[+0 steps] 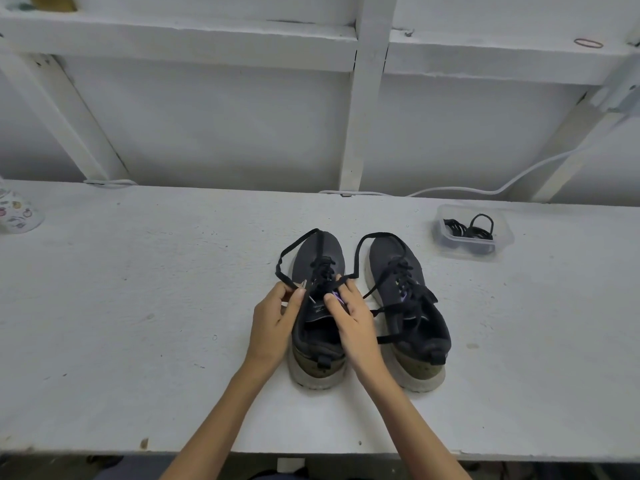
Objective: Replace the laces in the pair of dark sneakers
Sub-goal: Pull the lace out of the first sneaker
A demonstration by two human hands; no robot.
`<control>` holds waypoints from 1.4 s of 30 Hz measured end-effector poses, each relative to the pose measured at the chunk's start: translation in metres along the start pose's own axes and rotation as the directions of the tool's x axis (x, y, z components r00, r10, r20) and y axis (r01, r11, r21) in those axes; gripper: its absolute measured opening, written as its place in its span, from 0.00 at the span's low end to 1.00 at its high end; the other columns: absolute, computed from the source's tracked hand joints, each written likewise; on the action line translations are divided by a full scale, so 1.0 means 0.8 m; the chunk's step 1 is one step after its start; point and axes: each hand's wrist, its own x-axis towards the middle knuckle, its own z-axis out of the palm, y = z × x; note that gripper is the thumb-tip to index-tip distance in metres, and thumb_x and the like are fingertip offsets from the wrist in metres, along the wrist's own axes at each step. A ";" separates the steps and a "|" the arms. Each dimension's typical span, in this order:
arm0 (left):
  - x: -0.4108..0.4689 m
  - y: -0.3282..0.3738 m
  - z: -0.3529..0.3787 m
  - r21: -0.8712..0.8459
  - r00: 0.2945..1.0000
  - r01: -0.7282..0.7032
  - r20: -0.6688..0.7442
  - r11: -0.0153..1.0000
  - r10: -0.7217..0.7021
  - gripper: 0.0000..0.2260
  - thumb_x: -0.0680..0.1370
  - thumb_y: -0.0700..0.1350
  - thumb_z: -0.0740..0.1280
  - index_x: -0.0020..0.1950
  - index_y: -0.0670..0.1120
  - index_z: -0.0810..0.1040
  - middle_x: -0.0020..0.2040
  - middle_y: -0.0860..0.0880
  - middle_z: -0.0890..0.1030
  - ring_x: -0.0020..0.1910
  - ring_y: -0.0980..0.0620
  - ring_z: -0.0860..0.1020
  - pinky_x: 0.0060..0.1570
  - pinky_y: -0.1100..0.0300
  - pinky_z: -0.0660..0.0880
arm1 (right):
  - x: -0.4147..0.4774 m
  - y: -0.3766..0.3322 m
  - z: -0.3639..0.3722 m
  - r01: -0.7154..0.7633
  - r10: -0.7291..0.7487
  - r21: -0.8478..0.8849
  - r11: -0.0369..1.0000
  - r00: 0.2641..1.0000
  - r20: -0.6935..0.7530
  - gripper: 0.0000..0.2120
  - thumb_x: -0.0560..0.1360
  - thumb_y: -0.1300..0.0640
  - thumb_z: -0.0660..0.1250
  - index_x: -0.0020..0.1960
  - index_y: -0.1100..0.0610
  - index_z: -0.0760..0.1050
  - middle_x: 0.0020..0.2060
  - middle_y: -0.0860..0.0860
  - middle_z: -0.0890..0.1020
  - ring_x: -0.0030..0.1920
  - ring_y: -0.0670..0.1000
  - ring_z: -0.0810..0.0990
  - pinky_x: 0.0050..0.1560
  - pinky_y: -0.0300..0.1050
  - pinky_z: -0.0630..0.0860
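Observation:
Two dark sneakers with pale soles stand side by side on the white table, toes pointing away from me. On the left sneaker (317, 258) a black lace (294, 249) loops loose over the toe. My left hand (273, 323) pinches one end of that lace beside the shoe's left edge. My right hand (353, 317) pinches the other end over the tongue. The right sneaker (405, 289) is laced, with its black lace ends (372, 244) lying loose across it and around its toe.
A clear plastic tub (472, 242) holding coiled black laces sits at the back right. A white cable (450, 190) runs along the wall. A patterned glass (19, 216) stands at the far left edge. The table's front edge (311, 452) is close to me.

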 end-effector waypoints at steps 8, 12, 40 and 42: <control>-0.003 0.002 0.003 -0.078 0.998 0.050 -0.028 0.996 -0.052 0.07 0.81 0.42 0.62 0.50 0.42 0.79 0.41 0.52 0.81 0.38 0.61 0.79 0.38 0.70 0.73 | -0.010 -0.014 -0.008 0.037 -0.110 -0.273 0.961 0.959 -0.261 0.22 0.72 0.53 0.74 0.61 0.49 0.68 0.57 0.44 0.72 0.59 0.39 0.72 0.57 0.29 0.68; -0.002 0.003 0.004 -0.088 0.997 0.065 -0.045 0.994 -0.069 0.07 0.81 0.42 0.63 0.49 0.41 0.79 0.38 0.52 0.80 0.34 0.61 0.77 0.35 0.71 0.71 | 0.009 -0.026 -0.020 0.332 -0.346 -0.634 0.698 0.932 0.108 0.22 0.70 0.49 0.75 0.63 0.48 0.76 0.58 0.44 0.74 0.59 0.43 0.71 0.57 0.34 0.72; -0.001 0.009 -0.002 -0.370 0.927 0.211 -0.217 0.905 -0.305 0.11 0.80 0.47 0.65 0.42 0.41 0.75 0.36 0.45 0.84 0.33 0.52 0.79 0.36 0.61 0.72 | 0.041 -0.038 -0.036 0.040 -0.019 -0.238 0.970 0.996 0.092 0.14 0.68 0.54 0.78 0.51 0.48 0.80 0.42 0.46 0.83 0.39 0.46 0.78 0.41 0.37 0.75; -0.004 0.011 0.000 -0.391 0.918 0.231 -0.216 0.891 -0.333 0.15 0.80 0.50 0.63 0.41 0.39 0.78 0.38 0.45 0.85 0.37 0.52 0.80 0.39 0.61 0.74 | 0.031 -0.038 -0.038 -0.027 0.005 -0.220 0.975 0.995 -0.104 0.03 0.75 0.53 0.72 0.48 0.50 0.79 0.42 0.46 0.82 0.43 0.48 0.80 0.42 0.42 0.79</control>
